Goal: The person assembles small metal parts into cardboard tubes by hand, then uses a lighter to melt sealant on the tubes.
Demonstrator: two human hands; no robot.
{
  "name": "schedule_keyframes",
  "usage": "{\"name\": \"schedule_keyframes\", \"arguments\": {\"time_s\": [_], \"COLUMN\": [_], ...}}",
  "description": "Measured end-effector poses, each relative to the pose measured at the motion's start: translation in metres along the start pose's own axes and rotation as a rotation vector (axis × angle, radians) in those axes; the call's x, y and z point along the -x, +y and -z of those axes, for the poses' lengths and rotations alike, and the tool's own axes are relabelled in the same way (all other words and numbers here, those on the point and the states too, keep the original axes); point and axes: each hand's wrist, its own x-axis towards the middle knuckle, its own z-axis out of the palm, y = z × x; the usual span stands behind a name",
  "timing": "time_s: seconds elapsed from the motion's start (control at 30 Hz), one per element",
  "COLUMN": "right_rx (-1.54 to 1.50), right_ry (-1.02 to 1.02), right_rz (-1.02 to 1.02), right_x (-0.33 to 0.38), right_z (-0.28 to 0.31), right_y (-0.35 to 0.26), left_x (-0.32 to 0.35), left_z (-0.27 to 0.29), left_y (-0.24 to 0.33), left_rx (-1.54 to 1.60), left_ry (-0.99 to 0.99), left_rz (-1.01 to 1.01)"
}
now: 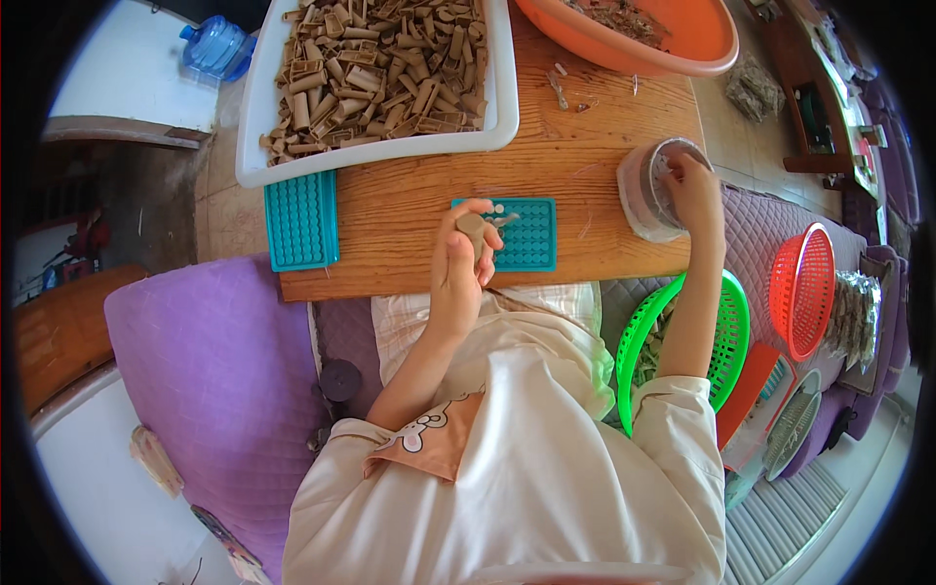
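Observation:
My left hand holds a small tan tube upright, just left of a teal perforated tray lying on the wooden table. A few small pale pieces sit at that tray's near-left corner. My right hand reaches out to the right and its fingers dip into a round grey container at the table's right edge; what the fingers grip is hidden.
A white tray heaped with brown tubes fills the table's far side, an orange basin beside it. A second teal tray lies at left. Green and red baskets sit at right, a purple cushion at left.

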Motion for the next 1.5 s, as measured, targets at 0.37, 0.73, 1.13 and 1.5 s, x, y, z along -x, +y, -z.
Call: {"name": "schedule_keyframes", "arguments": {"time_s": [0.37, 0.73, 1.13, 1.5], "right_rx": [-0.003, -0.913, -1.198, -0.833], "right_ry": [0.066, -0.146, -0.305, -0.340], "right_rz": [0.156, -0.235, 0.043, -0.037], "right_x": [-0.005, 0.019, 0.080, 0.081], "right_z": [-0.007, 0.030, -0.008, -0.006], "right_y": [0.022, 0.001, -0.140, -0.144], "left_x": [0.004, 0.001, 0.004, 0.005], "left_z": [-0.007, -0.003, -0.013, -0.004], "left_y": [0.005, 0.011, 0.023, -0.001], "left_rx": [0.063, 0.805, 0.726, 0.554], "left_ry": [-0.090, -0.106, -0.102, -0.166], "left_rz": [0.149, 0.670, 0.768, 0.693]}}
